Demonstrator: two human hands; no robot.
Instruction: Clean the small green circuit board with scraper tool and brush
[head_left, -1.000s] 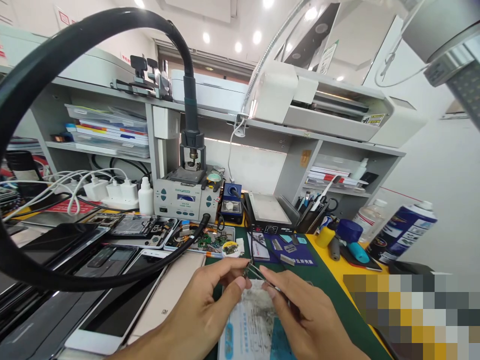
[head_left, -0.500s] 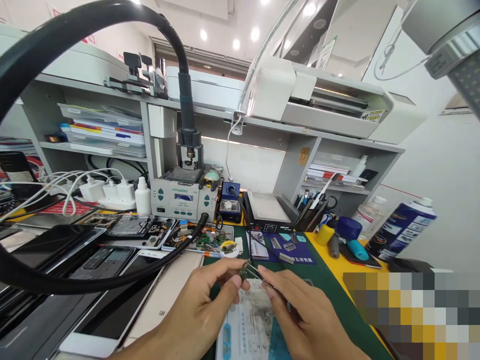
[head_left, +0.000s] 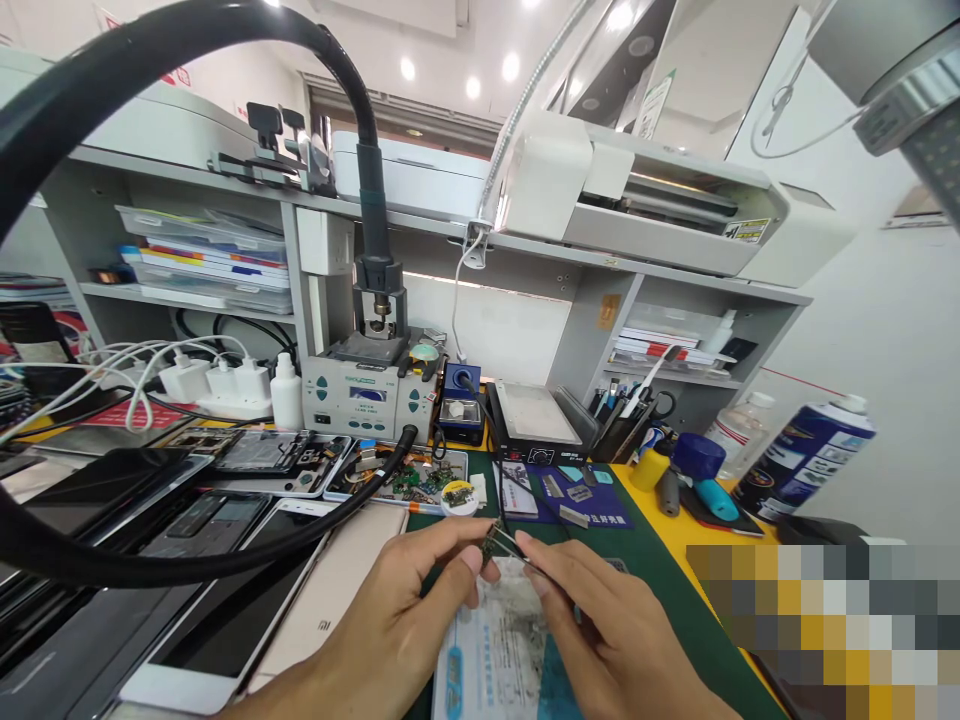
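Observation:
Between the thumb and fingers of my left hand (head_left: 409, 595) is a small green circuit board (head_left: 489, 545), held up above the work mat. My right hand (head_left: 600, 610) pinches a pair of metal tweezers (head_left: 517, 548), whose tips point left and reach the board; whether they grip a part of it I cannot tell. Below both hands lies a stained white and blue printed pad (head_left: 499, 640) on the green mat (head_left: 645, 560). Just beyond my left fingers stands a small round tub (head_left: 459, 497) with tiny parts in it.
A thick black hose (head_left: 225, 565) loops across the left side, over several phones (head_left: 225, 610). Behind are a tray of small boards (head_left: 405, 505), a hot-air station (head_left: 367, 400) and a heating plate (head_left: 536, 420). Bottles and a spray can (head_left: 806, 455) stand at the right.
The circuit board has tilted slightly in my left fingers, showing less of its face. Both hands and the tweezers stay in nearly the same place.

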